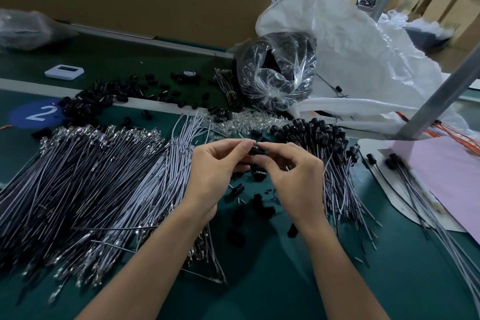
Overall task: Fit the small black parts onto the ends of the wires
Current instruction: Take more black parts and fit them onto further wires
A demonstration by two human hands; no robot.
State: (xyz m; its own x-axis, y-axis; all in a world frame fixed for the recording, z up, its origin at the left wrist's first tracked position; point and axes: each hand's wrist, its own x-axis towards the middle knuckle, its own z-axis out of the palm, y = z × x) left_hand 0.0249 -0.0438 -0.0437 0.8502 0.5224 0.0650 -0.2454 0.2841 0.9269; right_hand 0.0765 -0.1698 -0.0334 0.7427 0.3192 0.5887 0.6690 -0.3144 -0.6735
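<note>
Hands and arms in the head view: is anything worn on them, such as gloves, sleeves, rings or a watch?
Nothing worn shows. The left hand and right hand are bare, no gloves, and no ring shows on either. The left forearm and right forearm run bare to the picture's bottom edge: no sleeve, watch or wristband.

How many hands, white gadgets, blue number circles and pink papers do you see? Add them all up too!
hands: 2 (left hand, right hand)
white gadget: 1
blue number circle: 1
pink paper: 1
Total: 5
</note>
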